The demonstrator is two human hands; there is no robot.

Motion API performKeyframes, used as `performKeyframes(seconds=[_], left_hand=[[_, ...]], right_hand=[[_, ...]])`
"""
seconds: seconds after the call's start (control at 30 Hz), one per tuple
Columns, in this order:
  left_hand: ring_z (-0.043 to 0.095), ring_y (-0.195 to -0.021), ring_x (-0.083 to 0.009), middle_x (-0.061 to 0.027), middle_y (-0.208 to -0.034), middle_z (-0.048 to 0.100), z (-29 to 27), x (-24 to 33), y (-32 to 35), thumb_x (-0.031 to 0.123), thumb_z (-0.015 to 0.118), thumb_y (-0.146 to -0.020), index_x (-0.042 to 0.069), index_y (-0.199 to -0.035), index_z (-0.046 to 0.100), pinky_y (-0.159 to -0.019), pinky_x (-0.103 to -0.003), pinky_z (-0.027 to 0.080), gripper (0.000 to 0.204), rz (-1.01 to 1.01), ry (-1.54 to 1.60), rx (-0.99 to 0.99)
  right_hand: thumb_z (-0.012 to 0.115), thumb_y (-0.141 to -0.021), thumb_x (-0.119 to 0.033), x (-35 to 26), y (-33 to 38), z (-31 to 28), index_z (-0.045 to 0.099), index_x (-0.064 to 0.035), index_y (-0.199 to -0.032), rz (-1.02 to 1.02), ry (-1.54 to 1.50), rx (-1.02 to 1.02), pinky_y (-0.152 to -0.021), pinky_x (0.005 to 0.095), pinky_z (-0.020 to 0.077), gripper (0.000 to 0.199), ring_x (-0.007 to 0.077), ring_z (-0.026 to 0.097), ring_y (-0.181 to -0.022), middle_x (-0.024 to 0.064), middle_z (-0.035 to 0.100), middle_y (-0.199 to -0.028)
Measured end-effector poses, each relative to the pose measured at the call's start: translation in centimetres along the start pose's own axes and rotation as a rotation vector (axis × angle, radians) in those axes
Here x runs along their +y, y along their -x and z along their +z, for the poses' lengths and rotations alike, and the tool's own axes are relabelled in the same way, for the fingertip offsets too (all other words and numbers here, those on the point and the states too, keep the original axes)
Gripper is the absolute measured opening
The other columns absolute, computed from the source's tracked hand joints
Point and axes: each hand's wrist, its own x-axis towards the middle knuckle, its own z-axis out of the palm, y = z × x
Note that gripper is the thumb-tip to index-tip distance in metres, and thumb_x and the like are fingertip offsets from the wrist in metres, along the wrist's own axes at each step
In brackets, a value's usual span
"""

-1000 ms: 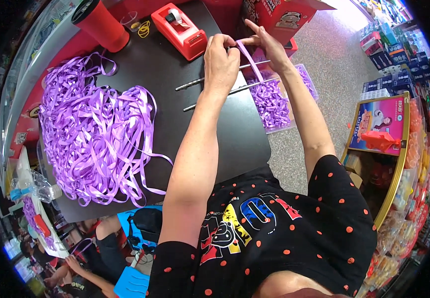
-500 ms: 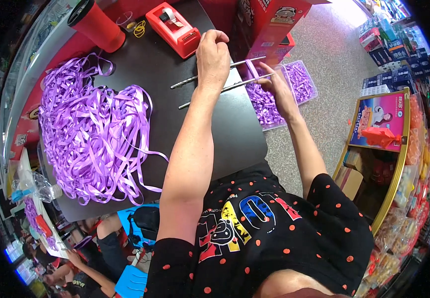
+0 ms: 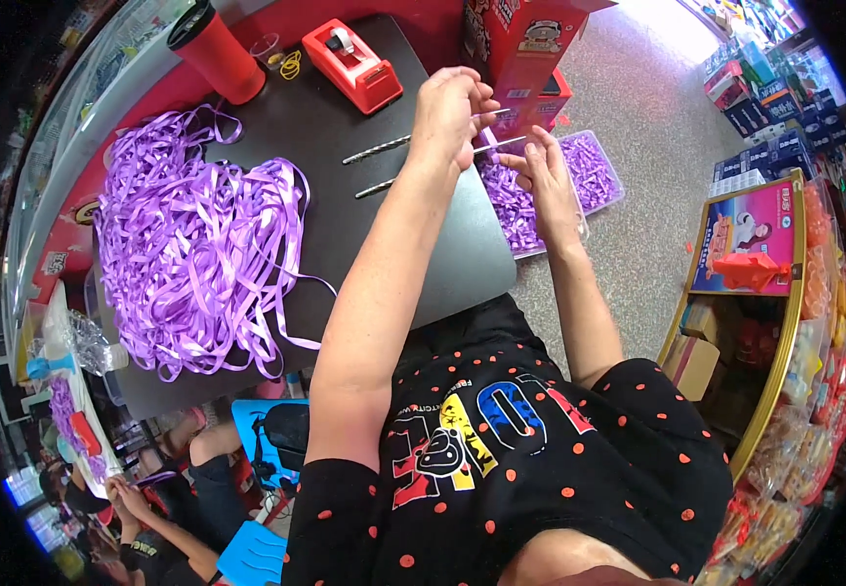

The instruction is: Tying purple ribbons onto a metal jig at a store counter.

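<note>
Two thin metal rods (image 3: pixel 384 166) lie side by side on the black table (image 3: pixel 345 107), their right ends jutting past its edge. My left hand (image 3: pixel 450 109) reaches over them, fingers pinched on the upper rod near its right end. My right hand (image 3: pixel 546 184) is just right of the table edge, above a clear tray of purple ribbon pieces (image 3: pixel 594 176). Its thumb and forefinger close around the tip of the lower rod. I see no ribbon between the hands.
A big loose heap of purple ribbon (image 3: pixel 198 254) covers the table's left half. A red tape dispenser (image 3: pixel 352 64) and a red cylinder (image 3: pixel 216 51) stand at the back. A red carton (image 3: pixel 520 49) rises beside the tray. Shelves of packaged goods (image 3: pixel 784 293) line the right.
One second ago my hands held a strip of purple ribbon up between them. Both hands have since come down onto the rod ends, and the strip is out of sight.
</note>
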Motion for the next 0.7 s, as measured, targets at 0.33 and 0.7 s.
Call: performKeyframes(seconds=[0.33, 0.7], left_hand=[[0.049, -0.086, -0.0179, -0.0035, -0.099, 0.053, 1.7, -7.2, 6.4, 0.039, 0.036, -0.098, 0.012, -0.105, 0.052, -0.08, -0.036, 0.042, 0.032, -0.46, 0.361, -0.057], [0.046, -0.081, -0.0183, -0.0053, -0.09, 0.051, 0.2, -9.7, 3.8, 0.047, 0.025, -0.099, 0.006, -0.102, 0.046, -0.082, -0.037, 0.038, 0.046, -0.224, 0.752, -0.124]], right_hand=[[0.056, -0.091, -0.04, -2.5, -1.8, -0.5, 0.042, -0.0029, -0.133, 0.013, 0.296, 0.007, -0.076, 0.0256, 0.0459, 0.057, 0.0126, 0.056, -0.092, 0.0091, 0.052, -0.124], [0.055, -0.093, -0.034, -2.3, -2.0, -0.8, 0.044, 0.0002, -0.129, 0.087, 0.009, -0.027, -0.066, 0.023, 0.0492, 0.05, 0.0162, 0.065, -0.078, 0.0135, 0.065, -0.092]])
